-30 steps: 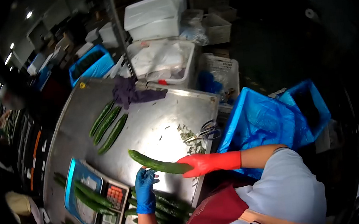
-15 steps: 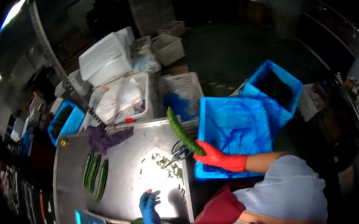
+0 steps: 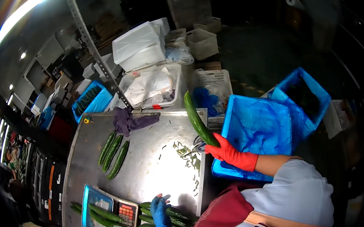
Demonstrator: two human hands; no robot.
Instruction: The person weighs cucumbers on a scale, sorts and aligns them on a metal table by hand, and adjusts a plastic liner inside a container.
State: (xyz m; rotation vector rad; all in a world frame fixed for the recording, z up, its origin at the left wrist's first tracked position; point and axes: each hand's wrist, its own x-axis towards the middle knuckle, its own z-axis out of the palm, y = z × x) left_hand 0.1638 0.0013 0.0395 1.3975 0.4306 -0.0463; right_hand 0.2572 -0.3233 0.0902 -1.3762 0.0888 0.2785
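Observation:
My right hand [image 3: 229, 152], in a red glove, grips a long green cucumber [image 3: 197, 120] by its lower end and holds it up over the table's right edge. Behind that hand, scissors [image 3: 198, 144] lie by scattered green trimmings [image 3: 187, 155]. My left hand [image 3: 160, 212], in a blue glove with bare fingertips, hovers with fingers apart over a pile of cucumbers [image 3: 180, 221]. Beside it stands a scale [image 3: 126, 215] with cucumbers [image 3: 106, 218] on its tray. Three more cucumbers [image 3: 114, 154] lie side by side on the metal table [image 3: 151, 160].
A crate lined with blue plastic [image 3: 257, 123] stands right of the table, with another blue-lined crate [image 3: 303, 97] behind it. A purple cloth [image 3: 132, 120] lies at the table's far edge, near a metal post [image 3: 97, 56]. White bins [image 3: 151, 88] stand beyond.
The camera view has turned, so the whole scene sits farther right and more of the scale and piled cucumbers shows. My right hand still holds the cucumber; my left hand stays by the pile.

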